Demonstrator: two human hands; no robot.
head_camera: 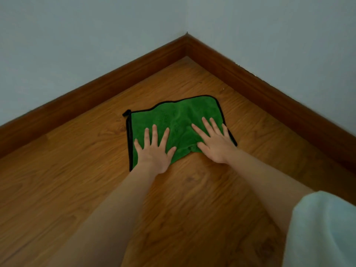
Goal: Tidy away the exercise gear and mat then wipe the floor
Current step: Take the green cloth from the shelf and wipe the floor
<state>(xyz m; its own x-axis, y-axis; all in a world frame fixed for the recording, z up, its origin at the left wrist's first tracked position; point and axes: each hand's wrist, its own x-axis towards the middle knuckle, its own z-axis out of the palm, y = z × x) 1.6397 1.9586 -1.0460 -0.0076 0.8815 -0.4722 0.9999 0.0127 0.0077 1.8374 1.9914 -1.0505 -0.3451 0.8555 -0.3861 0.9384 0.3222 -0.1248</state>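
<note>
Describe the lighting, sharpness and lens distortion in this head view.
Head view: dim, even light, no glare; green cloth and both flat hands, left hand, right hand, fairly sharp; near floor soft; skirting board bowed by the wide lens.

Green cloth (177, 120): fluffy matt microfibre, black stitched edging. Floor (77, 180) under it: wood-grain laminate, slight sheen. Skirting board (115, 81) behind the cloth: smooth dark wood.

green cloth (173, 120) with black trim, spread flat and slightly rumpled, on wooden floor (77, 170) near the corner
</note>
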